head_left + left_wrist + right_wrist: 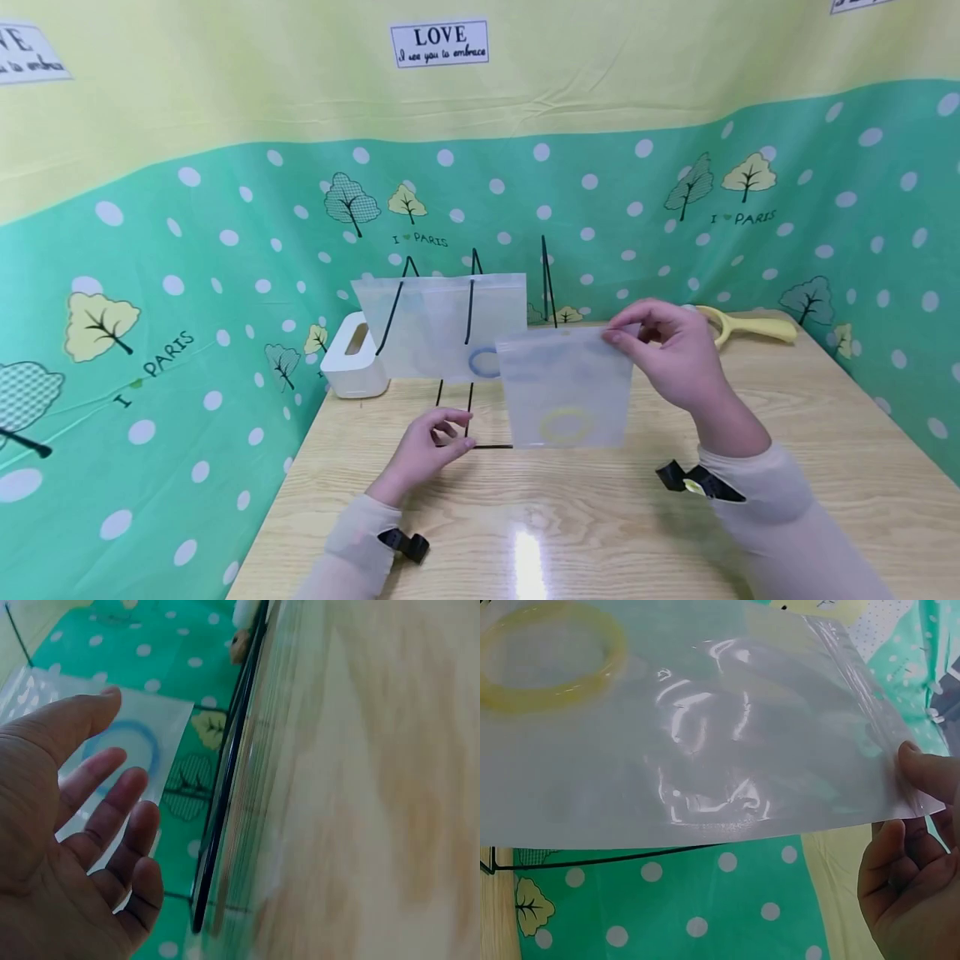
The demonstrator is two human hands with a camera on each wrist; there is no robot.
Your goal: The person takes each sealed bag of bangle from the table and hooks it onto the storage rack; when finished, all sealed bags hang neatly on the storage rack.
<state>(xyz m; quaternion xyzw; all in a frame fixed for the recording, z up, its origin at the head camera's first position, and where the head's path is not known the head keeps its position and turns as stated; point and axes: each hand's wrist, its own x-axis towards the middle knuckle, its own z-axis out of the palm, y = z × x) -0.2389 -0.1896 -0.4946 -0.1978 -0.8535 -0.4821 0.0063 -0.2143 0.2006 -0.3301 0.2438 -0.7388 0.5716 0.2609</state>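
Note:
My right hand (678, 354) pinches the top right corner of a frosted zip bag (566, 375). A yellow ring (551, 696) shows through the bag, near its bottom. My left hand (431, 450) is by the front of a black wire rack (491, 447), its fingers loosely bent with nothing between them. Another frosted bag (442, 329) stands upright in the rack among the wire dividers, and a blue ring (483, 362) shows through it; whether more bags stand behind it I cannot tell. The held bag hangs in front of the rack's right part and hides some of it.
Behind the rack's left end stands a white box (356, 358) with an oval opening in its top. A pale yellow handled object (757, 327) lies at the back right, partly hidden by my right hand. A patterned curtain (225, 333) surrounds the wooden table (585, 517).

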